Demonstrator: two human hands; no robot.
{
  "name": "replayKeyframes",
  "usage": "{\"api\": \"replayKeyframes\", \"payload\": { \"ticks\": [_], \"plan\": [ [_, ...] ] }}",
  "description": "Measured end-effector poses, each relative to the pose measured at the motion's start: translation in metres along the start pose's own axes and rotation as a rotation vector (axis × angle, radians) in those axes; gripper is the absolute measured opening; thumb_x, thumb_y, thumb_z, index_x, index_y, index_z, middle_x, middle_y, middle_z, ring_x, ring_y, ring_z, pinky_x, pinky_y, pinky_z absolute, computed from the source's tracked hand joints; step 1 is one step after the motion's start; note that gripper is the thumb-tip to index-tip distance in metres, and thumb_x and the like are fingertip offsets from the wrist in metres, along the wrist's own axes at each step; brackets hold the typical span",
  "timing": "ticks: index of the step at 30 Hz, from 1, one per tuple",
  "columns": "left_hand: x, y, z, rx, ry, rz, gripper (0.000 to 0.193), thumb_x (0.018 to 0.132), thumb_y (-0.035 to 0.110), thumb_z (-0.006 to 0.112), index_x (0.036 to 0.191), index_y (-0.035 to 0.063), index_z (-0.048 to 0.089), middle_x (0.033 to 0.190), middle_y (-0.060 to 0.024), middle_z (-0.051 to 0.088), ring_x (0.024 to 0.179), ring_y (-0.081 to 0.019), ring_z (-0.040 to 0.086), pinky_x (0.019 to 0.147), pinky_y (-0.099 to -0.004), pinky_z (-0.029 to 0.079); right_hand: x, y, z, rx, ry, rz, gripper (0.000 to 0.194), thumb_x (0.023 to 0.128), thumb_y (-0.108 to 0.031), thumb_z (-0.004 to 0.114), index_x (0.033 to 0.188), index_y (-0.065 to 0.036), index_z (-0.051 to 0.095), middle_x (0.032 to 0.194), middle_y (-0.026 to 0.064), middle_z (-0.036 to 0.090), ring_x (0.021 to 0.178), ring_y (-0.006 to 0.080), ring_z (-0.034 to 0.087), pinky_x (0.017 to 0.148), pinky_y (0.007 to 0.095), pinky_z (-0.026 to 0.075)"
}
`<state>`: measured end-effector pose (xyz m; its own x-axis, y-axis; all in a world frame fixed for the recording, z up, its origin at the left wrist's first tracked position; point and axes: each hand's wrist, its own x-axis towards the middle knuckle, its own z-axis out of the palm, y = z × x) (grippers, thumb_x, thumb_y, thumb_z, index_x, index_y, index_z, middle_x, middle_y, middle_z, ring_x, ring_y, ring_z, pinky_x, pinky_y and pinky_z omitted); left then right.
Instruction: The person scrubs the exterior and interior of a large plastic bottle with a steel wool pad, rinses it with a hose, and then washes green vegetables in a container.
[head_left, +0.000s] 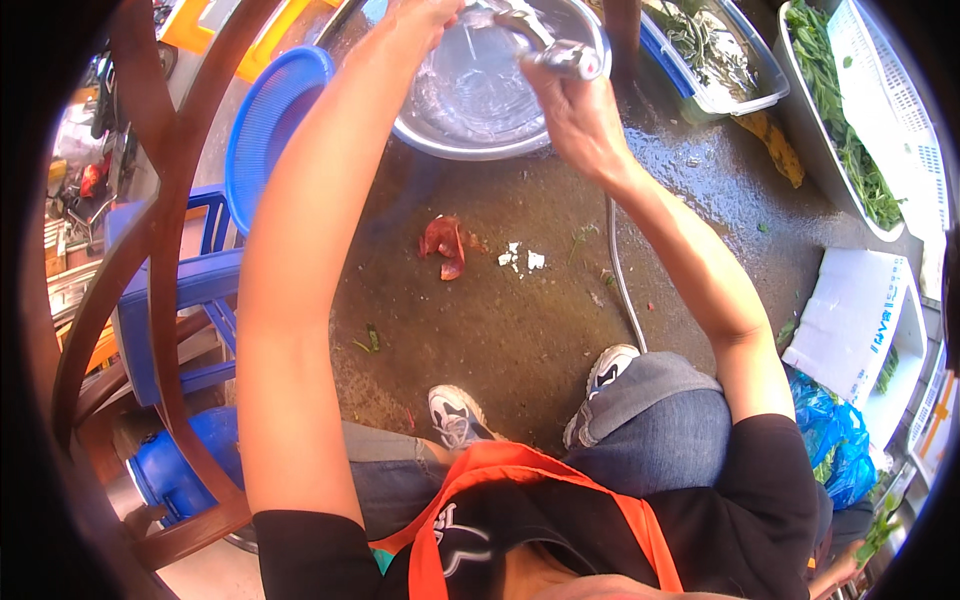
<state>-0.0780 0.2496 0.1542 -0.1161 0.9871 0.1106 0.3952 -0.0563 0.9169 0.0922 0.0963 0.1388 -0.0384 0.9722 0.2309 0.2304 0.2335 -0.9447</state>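
Observation:
My right hand is closed around a chrome faucet with a red mark on its end. The faucet's spout points over a large round metal basin holding clear, rippling water. A thin grey hose runs from under my right forearm towards my knee; where it joins is hidden. My left hand is cut off by the top edge, above the basin's far left part. Its fingers are mostly out of sight, so I cannot tell whether it holds anything.
A blue plastic basket and blue stool stand left, behind a brown metal frame. On the right are a lidless clear tub, leafy greens, a white foam box and a blue bag. Another person's hand holds greens.

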Motion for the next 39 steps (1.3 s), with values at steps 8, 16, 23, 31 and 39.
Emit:
{"api": "replayKeyframes", "payload": {
  "ticks": [8,16,23,31,39],
  "plan": [
    [-0.073,-0.018,-0.01,-1.0,-0.299,-0.491,0.029,0.078,0.003,0.055,0.106,-0.0049,0.056,0.085,-0.0152,0.061,0.073,-0.023,0.061,0.068,-0.0379,0.054,-0.019,-0.006,0.002,-0.069,-0.247,-0.056,0.025,0.092,-0.024,0.063,0.102,-0.002,0.058,0.09,0.0217,0.067,0.089,0.0374,0.067,0.077,0.0442,0.05],
    [-0.037,0.012,0.008,0.048,0.054,0.113,0.042,0.08,0.016,0.065,0.119,0.0015,0.057,0.095,-0.0112,0.066,0.091,-0.024,0.063,0.085,-0.0379,0.051,0.023,-0.009,-0.022,-0.045,-0.034,-0.044,0.033,0.096,-0.031,0.058,0.105,0.0,0.063,0.077,0.0167,0.065,0.072,0.0279,0.063,0.069,0.0398,0.047],
    [0.034,-0.014,0.014,0.304,-0.059,0.396,0.045,0.075,0.012,0.07,0.117,0.0008,0.059,0.097,-0.0108,0.065,0.094,-0.0219,0.062,0.09,-0.0335,0.049,0.037,-0.015,-0.035,0.078,0.011,-0.066,0.025,0.098,-0.021,0.054,0.107,0.002,0.058,0.077,0.0052,0.055,0.073,0.0137,0.048,0.066,0.0333,0.043],
    [-0.061,0.023,0.012,0.468,-0.131,0.496,0.048,0.08,0.022,0.072,0.12,0.002,0.054,0.112,-0.0212,0.061,0.113,-0.0347,0.056,0.093,-0.0408,0.046,0.046,0.005,-0.035,-0.015,-0.051,0.03,0.029,0.097,-0.026,0.055,0.106,0.001,0.061,0.079,0.0111,0.061,0.073,0.0189,0.056,0.067,0.0338,0.045],
    [-0.096,0.026,0.005,0.699,-0.217,0.39,0.048,0.082,0.039,0.072,0.117,0.0086,0.061,0.104,-0.0131,0.065,0.098,-0.0282,0.064,0.086,-0.0417,0.05,0.031,-0.032,-0.057,-0.374,-0.278,-0.054,0.04,0.098,-0.033,0.054,0.112,0.004,0.063,0.064,0.0047,0.049,0.061,0.0149,0.048,0.059,0.034,0.04]
  ]
}}
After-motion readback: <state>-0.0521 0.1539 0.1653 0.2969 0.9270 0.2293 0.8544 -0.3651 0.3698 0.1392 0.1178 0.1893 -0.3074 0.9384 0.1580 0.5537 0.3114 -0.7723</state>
